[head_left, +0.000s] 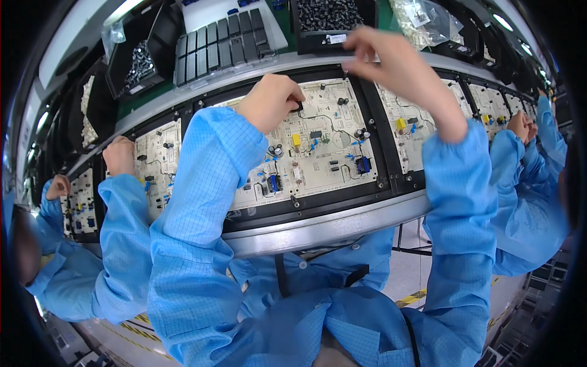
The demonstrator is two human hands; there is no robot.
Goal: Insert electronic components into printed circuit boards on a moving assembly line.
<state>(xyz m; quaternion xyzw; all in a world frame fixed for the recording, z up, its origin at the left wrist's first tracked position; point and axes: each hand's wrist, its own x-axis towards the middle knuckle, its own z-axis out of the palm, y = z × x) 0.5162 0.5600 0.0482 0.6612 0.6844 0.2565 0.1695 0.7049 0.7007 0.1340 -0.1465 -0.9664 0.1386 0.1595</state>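
Note:
My left hand is closed over the upper part of a cream circuit board. Its fingertips pinch a small black component at the board's surface; whether it is seated there I cannot tell. Yellow, blue and black parts stand on the board, among them a yellow block and a blue part. My right hand is raised at the far side, just in front of a black bin full of small black components. Motion smears its curled fingers, so anything in them cannot be made out.
Black frames with more boards run left and right along a metal rail. Behind stand a tray of black rectangular parts, a bin of shiny parts and clear bags. Co-workers' hands work on both sides.

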